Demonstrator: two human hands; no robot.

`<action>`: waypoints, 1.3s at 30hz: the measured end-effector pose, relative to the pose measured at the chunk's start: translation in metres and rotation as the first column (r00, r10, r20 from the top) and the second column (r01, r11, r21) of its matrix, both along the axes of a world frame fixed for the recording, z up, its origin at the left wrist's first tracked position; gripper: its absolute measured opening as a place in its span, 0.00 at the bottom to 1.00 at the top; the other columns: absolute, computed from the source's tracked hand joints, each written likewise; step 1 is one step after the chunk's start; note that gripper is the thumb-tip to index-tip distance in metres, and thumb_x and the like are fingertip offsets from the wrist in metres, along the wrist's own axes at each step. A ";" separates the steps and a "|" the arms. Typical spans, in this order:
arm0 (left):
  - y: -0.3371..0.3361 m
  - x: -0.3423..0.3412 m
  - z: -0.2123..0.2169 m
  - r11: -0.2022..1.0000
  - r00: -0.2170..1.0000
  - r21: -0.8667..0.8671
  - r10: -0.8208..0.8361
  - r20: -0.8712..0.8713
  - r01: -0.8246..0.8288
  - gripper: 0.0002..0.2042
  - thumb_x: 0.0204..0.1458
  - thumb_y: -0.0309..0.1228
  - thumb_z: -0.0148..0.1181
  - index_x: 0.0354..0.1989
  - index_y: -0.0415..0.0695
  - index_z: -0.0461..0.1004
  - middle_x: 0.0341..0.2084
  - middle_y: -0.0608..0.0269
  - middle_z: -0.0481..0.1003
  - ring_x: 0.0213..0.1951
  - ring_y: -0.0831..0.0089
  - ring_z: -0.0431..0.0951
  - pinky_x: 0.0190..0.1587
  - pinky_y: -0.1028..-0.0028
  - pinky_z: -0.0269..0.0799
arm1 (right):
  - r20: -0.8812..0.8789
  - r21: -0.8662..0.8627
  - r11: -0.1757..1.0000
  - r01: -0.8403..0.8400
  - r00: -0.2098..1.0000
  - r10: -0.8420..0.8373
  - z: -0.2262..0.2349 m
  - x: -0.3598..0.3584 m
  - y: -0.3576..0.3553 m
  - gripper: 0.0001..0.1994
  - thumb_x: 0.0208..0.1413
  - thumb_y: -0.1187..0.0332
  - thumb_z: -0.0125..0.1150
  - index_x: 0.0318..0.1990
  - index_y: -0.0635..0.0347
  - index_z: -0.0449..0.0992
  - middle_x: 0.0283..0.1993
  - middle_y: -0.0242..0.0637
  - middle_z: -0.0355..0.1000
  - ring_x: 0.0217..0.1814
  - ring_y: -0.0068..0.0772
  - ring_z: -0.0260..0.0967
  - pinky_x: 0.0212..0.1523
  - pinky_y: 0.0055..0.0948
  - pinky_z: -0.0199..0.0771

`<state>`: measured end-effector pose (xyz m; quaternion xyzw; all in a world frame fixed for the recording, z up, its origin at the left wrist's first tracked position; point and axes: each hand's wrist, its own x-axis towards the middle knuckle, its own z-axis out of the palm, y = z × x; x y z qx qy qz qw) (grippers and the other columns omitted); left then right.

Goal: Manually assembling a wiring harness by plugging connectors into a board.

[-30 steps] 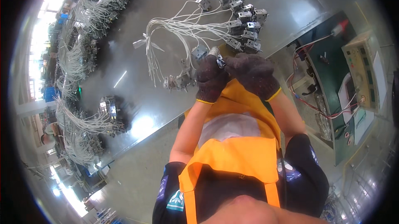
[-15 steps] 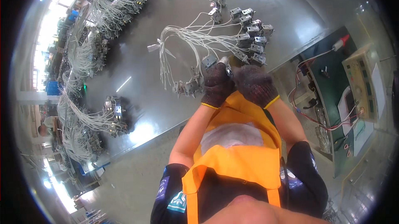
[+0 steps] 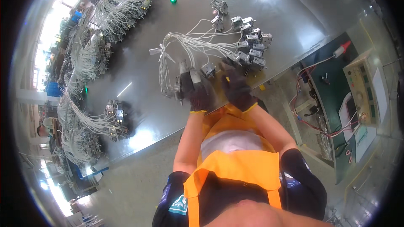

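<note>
Holding a small metal switch unit (image 3: 188,79) above the near edge of the steel table (image 3: 139,58), the gloved left hand (image 3: 198,94) is closed around it. The gloved right hand (image 3: 236,87) is open, fingers spread, just beside it. White wires (image 3: 185,44) run from the unit to the cluster of similar units (image 3: 248,46) farther away; a pull may tangle them or drag those units.
</note>
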<state>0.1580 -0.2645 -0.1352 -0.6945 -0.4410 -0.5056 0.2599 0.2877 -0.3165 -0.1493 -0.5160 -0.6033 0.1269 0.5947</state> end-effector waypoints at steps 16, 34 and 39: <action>-0.017 0.017 0.020 0.521 0.740 -0.552 -0.277 0.613 0.651 0.28 0.58 0.25 0.55 0.67 0.38 0.56 0.60 0.48 0.64 0.59 0.58 0.67 0.62 0.64 0.61 | -0.537 -0.229 0.910 -0.345 0.825 0.178 0.001 0.005 0.046 0.17 0.55 0.65 0.59 0.51 0.60 0.74 0.44 0.41 0.76 0.46 0.34 0.74 0.48 0.30 0.73; -0.044 0.025 -0.004 0.368 0.712 -0.616 -0.249 0.656 0.696 0.28 0.52 0.34 0.66 0.60 0.40 0.66 0.46 0.44 0.74 0.47 0.51 0.76 0.50 0.61 0.71 | -0.596 -0.649 0.506 -0.568 0.793 0.126 0.049 0.090 -0.015 0.21 0.64 0.60 0.55 0.63 0.52 0.71 0.43 0.34 0.78 0.40 0.18 0.71 0.42 0.19 0.71; -0.041 0.022 -0.006 0.392 0.852 -0.759 -0.306 0.425 0.520 0.30 0.52 0.32 0.66 0.61 0.34 0.63 0.51 0.47 0.72 0.54 0.62 0.72 0.57 0.66 0.67 | -0.178 -0.627 0.698 -0.345 0.936 0.303 0.052 0.087 -0.036 0.20 0.63 0.58 0.55 0.60 0.52 0.73 0.37 0.37 0.79 0.37 0.29 0.74 0.41 0.28 0.73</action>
